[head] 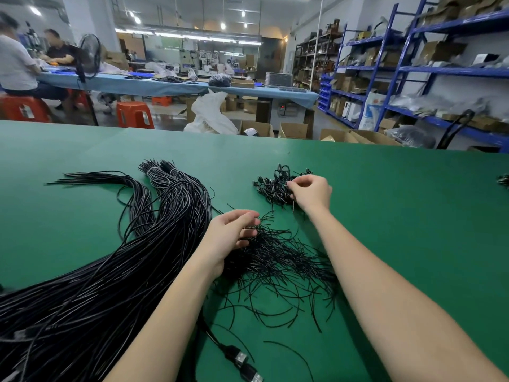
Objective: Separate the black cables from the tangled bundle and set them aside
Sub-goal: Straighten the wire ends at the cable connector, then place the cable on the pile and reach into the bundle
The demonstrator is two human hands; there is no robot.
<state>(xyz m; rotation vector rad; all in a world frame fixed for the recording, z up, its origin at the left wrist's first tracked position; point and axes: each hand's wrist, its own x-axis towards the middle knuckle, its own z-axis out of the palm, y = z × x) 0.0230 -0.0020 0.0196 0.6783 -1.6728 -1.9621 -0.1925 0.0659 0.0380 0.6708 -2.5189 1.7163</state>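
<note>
A green tabletop (399,216) is filling the lower two thirds of the frame, carrying everything the person is working on. The largest thing on it is a thick bundle of long black cables (91,285), sweeping from the lower left corner up toward the centre left, where its far ends are fanning out in a few tied clusters. Right of it, at lower centre, a tangled pile of short thin black ties (278,266) is spreading loosely over the green surface. A smaller heap of short black cables with connectors (275,184) is lying at upper centre, well apart from the long bundle.

The left hand (230,238) is resting on the upper left edge of the tangled pile, its fingers (248,216) curling into the strands and pinching a few of them. The right hand (311,193) is sitting at the right edge of the small heap, its fingers (296,181) curled and pinching one of the pieces there. Both forearms are reaching in from the bottom of the frame.

At the bottom centre, two black USB plugs (245,363) are lying on the tabletop just beside the left forearm.
</note>
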